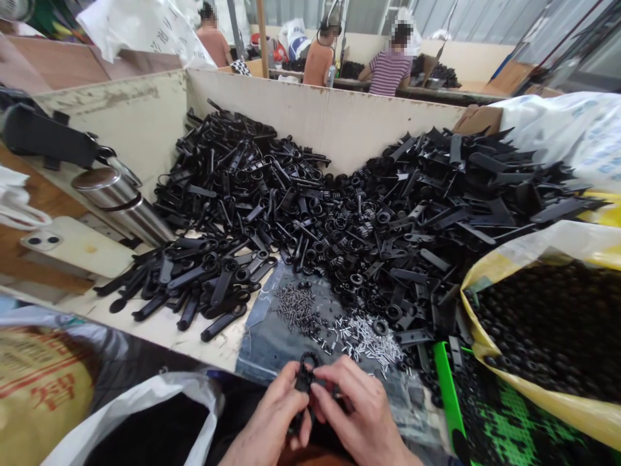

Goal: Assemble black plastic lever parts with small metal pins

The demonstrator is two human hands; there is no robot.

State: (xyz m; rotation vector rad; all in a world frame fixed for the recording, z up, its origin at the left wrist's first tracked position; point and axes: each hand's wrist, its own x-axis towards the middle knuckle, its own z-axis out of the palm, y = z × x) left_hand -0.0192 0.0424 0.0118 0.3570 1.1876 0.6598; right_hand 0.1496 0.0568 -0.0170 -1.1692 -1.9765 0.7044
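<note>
Close to my body, my left hand [274,411] is closed around a black plastic part with a ring-shaped end [308,359]; the ring points away from me. From the other side, my right hand [361,408] pinches at the same part with thumb and forefinger. Whether a small piece sits between those fingertips is hidden. Just beyond my hands, a dark cloth [266,336] carries a heap of dark grey pins [295,307] and a heap of shiny silver pins [369,340]. Black ring-shaped pieces [356,279] lie behind them.
Black ring-ended handles [208,278] lie front left, below larger piles [242,162] and flat black parts [466,175]. A steel flask [123,200] and phone [77,243] are left. A yellow sack [485,278] and green basket [449,388] stand right. Three people sit beyond the partition [330,120].
</note>
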